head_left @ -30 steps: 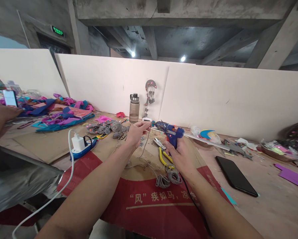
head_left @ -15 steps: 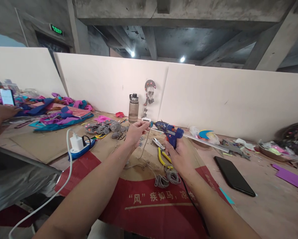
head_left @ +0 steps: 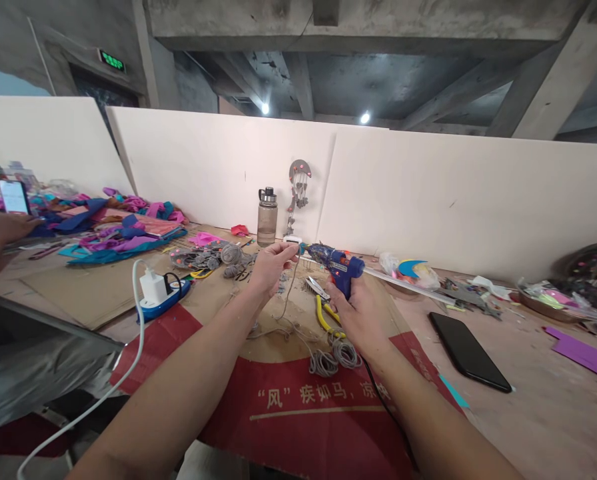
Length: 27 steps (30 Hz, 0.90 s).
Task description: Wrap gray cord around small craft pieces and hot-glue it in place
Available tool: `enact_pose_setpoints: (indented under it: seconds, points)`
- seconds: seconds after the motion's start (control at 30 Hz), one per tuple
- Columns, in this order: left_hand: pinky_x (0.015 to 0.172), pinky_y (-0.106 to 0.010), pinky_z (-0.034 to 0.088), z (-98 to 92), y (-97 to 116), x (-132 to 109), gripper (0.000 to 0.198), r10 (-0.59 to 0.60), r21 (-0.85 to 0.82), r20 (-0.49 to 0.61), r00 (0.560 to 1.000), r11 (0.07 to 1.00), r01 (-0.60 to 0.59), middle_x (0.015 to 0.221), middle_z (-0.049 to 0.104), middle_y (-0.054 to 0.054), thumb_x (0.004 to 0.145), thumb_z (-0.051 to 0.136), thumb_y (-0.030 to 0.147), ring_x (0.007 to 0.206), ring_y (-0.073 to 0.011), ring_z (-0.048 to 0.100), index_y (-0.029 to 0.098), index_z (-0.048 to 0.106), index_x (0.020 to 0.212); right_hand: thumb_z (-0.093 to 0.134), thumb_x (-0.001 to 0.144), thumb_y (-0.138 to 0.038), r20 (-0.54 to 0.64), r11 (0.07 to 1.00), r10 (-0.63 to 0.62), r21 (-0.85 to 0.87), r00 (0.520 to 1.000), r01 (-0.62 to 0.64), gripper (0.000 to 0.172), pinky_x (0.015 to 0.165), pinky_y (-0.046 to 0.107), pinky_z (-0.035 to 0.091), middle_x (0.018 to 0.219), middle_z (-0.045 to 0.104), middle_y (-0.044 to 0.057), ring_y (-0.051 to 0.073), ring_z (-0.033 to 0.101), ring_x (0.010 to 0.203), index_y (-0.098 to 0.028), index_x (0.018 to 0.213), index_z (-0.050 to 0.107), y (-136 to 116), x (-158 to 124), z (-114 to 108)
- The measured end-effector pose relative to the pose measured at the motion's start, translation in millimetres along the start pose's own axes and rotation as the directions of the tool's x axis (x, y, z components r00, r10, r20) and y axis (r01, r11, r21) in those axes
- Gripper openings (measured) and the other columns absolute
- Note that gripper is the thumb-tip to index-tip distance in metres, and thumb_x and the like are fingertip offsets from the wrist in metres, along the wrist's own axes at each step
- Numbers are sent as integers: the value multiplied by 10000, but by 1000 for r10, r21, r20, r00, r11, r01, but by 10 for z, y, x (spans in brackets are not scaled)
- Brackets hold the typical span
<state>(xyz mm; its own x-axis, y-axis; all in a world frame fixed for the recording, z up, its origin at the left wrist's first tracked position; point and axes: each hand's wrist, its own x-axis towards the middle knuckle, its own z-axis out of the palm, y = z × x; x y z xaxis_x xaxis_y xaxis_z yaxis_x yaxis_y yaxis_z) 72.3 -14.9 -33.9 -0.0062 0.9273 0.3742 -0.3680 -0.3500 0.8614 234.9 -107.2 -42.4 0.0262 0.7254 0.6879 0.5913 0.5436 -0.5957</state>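
My right hand (head_left: 356,313) is wrapped round the handle of a blue hot glue gun (head_left: 346,268), its nozzle pointing left. A clear glue stick (head_left: 408,285) sticks out of the gun's back. My left hand (head_left: 273,265) pinches a grey cord (head_left: 292,287) with a small teal piece (head_left: 302,249) at the fingertips, close by the nozzle; whether they touch I cannot tell. The cord hangs down to the cardboard and runs toward coiled grey cord (head_left: 324,364). Yellow-handled pliers (head_left: 327,317) lie beneath the glue gun.
A water bottle (head_left: 267,219) stands by the white board, beside a grey moon-shaped hanging ornament (head_left: 300,171). A black phone (head_left: 469,352) lies at right. Left are a blue power strip (head_left: 162,305) with a white charger, felt scraps (head_left: 128,230) and another person's hand (head_left: 1,230).
The glue gun has shifted very slightly left, and more of the glue stick shows behind it. My left hand keeps its pinch, almost unmoved.
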Motion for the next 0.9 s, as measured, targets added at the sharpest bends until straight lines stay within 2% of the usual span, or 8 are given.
enact_pose_setpoints:
  seconds: [0.17, 0.33, 0.5, 0.7, 0.9]
  points:
    - [516, -208, 322, -1, -10, 0, 250, 9, 25, 18, 1000, 1000, -9, 599, 577, 0, 625, 744, 376, 554, -75, 475, 148, 652, 673, 463, 888, -342, 17, 1000, 25, 19, 1000, -25, 295, 865, 395, 448, 1053, 637, 100, 244, 588, 965, -191, 1136, 514, -7, -2, 1]
    - [518, -211, 325, -3, -34, 3, 253, 16, 40, 21, 1000, 999, -17, 597, 577, -1, 636, 741, 387, 548, -75, 471, 151, 656, 673, 452, 887, -365, 14, 999, 26, -41, 1000, -26, 301, 839, 409, 453, 1032, 633, 115, 258, 588, 943, -178, 1114, 520, 25, -9, 15]
    - [512, -213, 317, -4, -30, 1, 293, 26, 36, 6, 1000, 999, -26, 605, 582, -4, 612, 757, 415, 543, -74, 466, 151, 660, 693, 441, 891, -354, 12, 998, 5, -62, 1000, -4, 292, 876, 416, 438, 1084, 624, 121, 262, 576, 1003, -187, 1118, 519, 38, -13, 16]
    - [509, -209, 318, 4, -17, -7, 280, 21, 28, -6, 1000, 999, -20, 601, 572, 0, 619, 751, 401, 557, -77, 478, 147, 657, 691, 446, 884, -366, 8, 995, 21, -94, 1000, -20, 347, 781, 402, 465, 1024, 644, 124, 268, 595, 930, -163, 1159, 506, 19, -17, 21]
    - [501, -211, 313, 5, -36, -4, 259, 17, 52, 15, 1000, 999, -18, 588, 574, -1, 634, 737, 390, 529, -72, 459, 149, 657, 680, 434, 892, -360, 14, 997, 2, -71, 1000, -1, 335, 807, 411, 459, 1064, 632, 123, 266, 588, 947, -178, 1166, 497, 44, -15, 21]
